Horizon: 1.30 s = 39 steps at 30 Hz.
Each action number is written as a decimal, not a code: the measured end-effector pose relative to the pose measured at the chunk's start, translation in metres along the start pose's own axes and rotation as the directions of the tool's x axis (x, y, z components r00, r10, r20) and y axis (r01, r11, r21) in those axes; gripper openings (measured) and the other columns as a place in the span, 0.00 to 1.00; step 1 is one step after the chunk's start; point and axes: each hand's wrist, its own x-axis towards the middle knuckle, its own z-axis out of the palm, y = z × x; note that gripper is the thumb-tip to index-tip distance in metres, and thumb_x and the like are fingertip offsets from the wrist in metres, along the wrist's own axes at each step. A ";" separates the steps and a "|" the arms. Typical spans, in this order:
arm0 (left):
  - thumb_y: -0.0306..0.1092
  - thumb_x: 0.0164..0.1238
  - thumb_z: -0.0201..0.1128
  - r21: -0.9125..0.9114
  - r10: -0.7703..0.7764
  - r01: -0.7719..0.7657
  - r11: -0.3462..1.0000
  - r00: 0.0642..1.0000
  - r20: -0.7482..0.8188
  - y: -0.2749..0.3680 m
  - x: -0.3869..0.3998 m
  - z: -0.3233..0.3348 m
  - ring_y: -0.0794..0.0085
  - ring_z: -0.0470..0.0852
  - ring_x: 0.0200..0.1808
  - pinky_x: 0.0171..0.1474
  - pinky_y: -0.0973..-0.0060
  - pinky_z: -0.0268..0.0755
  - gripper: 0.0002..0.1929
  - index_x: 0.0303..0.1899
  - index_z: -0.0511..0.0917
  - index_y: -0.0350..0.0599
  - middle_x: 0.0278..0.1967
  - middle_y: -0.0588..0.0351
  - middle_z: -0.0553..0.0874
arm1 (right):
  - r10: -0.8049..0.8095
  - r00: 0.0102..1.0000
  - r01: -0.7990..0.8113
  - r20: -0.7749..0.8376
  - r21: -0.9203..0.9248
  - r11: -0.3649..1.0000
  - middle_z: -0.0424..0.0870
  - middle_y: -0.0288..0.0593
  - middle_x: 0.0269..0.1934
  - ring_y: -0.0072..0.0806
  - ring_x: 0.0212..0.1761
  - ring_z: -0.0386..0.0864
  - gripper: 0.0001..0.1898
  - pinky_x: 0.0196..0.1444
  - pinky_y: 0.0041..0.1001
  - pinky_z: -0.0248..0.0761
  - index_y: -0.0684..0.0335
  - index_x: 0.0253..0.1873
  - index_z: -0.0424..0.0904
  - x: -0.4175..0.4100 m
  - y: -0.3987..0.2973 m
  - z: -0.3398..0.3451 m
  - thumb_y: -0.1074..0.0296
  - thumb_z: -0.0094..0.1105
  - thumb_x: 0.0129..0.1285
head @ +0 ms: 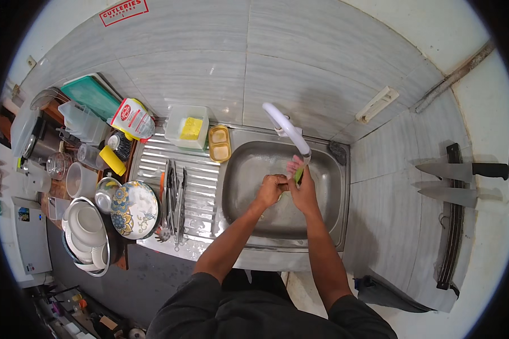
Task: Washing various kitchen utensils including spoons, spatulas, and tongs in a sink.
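Over the stainless steel sink (254,220), both hands are close together under the white curved faucet (286,126). My right hand (304,195) is closed around a small green and pink item (298,173), perhaps a vegetable or flower stalk; its exact kind cannot be told. The item's pink end reaches up beside the faucet's mouth. My left hand (273,189) has its fingers bent inward, touching the item's lower part or my right fingers; whether it grips anything is hidden.
Left of the sink, tongs and other utensils (176,199) lie on the ribbed drainboard (199,190). Behind them stand a plastic tub with a yellow sponge (191,128) and a gold tray (219,144). Floral plates (135,209) are farther left. Knives (449,171) hang on the right wall.
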 end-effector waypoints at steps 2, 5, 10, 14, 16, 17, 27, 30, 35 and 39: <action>0.23 0.56 0.74 0.032 -0.001 0.001 0.999 1.000 -0.016 0.006 0.003 0.003 0.54 0.90 0.38 0.44 0.66 0.80 0.12 0.44 0.89 0.38 0.40 0.42 0.90 | -0.045 0.998 0.045 -0.036 -0.002 0.999 0.84 0.51 0.60 0.39 0.62 0.85 0.26 0.61 0.35 0.77 0.63 0.73 0.69 0.001 0.007 -0.004 0.79 0.58 0.72; 0.26 0.54 0.77 0.111 -0.020 0.036 0.993 0.990 -0.139 0.001 -0.004 -0.002 0.55 0.90 0.37 0.43 0.66 0.79 0.13 0.43 0.90 0.40 0.38 0.43 0.90 | -0.039 0.998 0.053 0.054 -0.286 0.957 0.87 0.53 0.56 0.43 0.56 0.89 0.25 0.58 0.34 0.79 0.62 0.74 0.73 -0.001 -0.007 -0.004 0.77 0.59 0.73; 0.29 0.54 0.79 0.128 -0.046 0.060 0.990 0.993 -0.109 0.001 -0.002 -0.002 0.57 0.88 0.33 0.41 0.66 0.78 0.12 0.40 0.89 0.37 0.34 0.44 0.90 | 0.090 0.996 -0.094 -0.025 -0.287 0.953 0.92 0.52 0.40 0.42 0.42 0.91 0.15 0.48 0.33 0.81 0.62 0.61 0.86 -0.001 -0.017 -0.011 0.65 0.62 0.75; 0.30 0.54 0.80 0.053 -0.046 0.051 0.997 0.993 -0.106 0.000 0.003 0.000 0.61 0.88 0.31 0.40 0.67 0.78 0.12 0.39 0.89 0.37 0.33 0.44 0.90 | 0.094 0.994 -0.103 -0.057 -0.191 0.976 0.92 0.53 0.43 0.42 0.43 0.91 0.16 0.46 0.32 0.80 0.62 0.60 0.87 0.001 -0.011 -0.013 0.60 0.62 0.76; 0.30 0.55 0.80 0.074 -0.085 0.091 0.993 0.994 -0.075 0.000 0.005 0.000 0.64 0.88 0.30 0.38 0.68 0.78 0.12 0.39 0.89 0.37 0.33 0.44 0.90 | 0.087 0.996 -0.091 -0.029 -0.156 0.984 0.93 0.47 0.45 0.23 0.47 0.87 0.17 0.53 0.26 0.78 0.66 0.62 0.85 0.001 -0.008 -0.014 0.62 0.61 0.79; 0.30 0.55 0.80 0.075 -0.086 0.092 0.993 0.993 -0.075 0.000 0.006 0.001 0.64 0.88 0.30 0.38 0.68 0.78 0.12 0.39 0.89 0.37 0.33 0.44 0.90 | 0.088 0.996 -0.092 -0.030 -0.156 0.984 0.93 0.47 0.45 0.23 0.47 0.87 0.17 0.53 0.26 0.78 0.66 0.62 0.85 0.001 -0.006 -0.014 0.62 0.61 0.79; 0.22 0.60 0.74 -0.087 -0.140 0.138 0.987 0.990 -0.022 -0.003 0.017 0.013 0.74 0.88 0.34 0.44 0.71 0.80 0.12 0.46 0.88 0.35 0.36 0.47 0.92 | 0.042 0.998 -0.026 -0.046 0.308 0.951 0.88 0.50 0.59 0.28 0.57 0.86 0.17 0.64 0.27 0.76 0.73 0.64 0.81 -0.004 -0.006 -0.018 0.81 0.61 0.73; 0.22 0.62 0.73 -0.166 -0.093 0.086 0.982 0.995 -0.035 -0.011 0.017 0.015 0.77 0.88 0.36 0.45 0.72 0.80 0.11 0.46 0.88 0.34 0.38 0.50 0.93 | 0.068 0.991 -0.024 -0.112 0.352 0.936 0.89 0.51 0.56 0.30 0.56 0.86 0.14 0.63 0.29 0.77 0.74 0.61 0.82 -0.008 -0.005 -0.020 0.78 0.62 0.74; 0.24 0.65 0.72 0.023 -0.145 0.144 0.989 0.988 0.048 0.005 0.019 0.014 0.79 0.88 0.38 0.46 0.73 0.80 0.10 0.46 0.89 0.34 0.40 0.51 0.94 | 0.176 0.945 -0.003 -0.277 0.530 0.848 0.90 0.49 0.50 0.31 0.52 0.88 0.12 0.59 0.30 0.80 0.74 0.54 0.84 -0.002 0.014 -0.035 0.69 0.60 0.78; 0.26 0.65 0.73 -0.113 -0.161 0.163 0.980 0.987 0.029 0.015 0.019 0.010 0.79 0.88 0.40 0.49 0.74 0.80 0.11 0.48 0.88 0.35 0.39 0.53 0.93 | 0.192 0.946 -0.069 -0.262 0.417 0.907 0.90 0.43 0.48 0.29 0.47 0.88 0.12 0.55 0.29 0.80 0.69 0.55 0.84 0.019 0.022 -0.039 0.65 0.58 0.80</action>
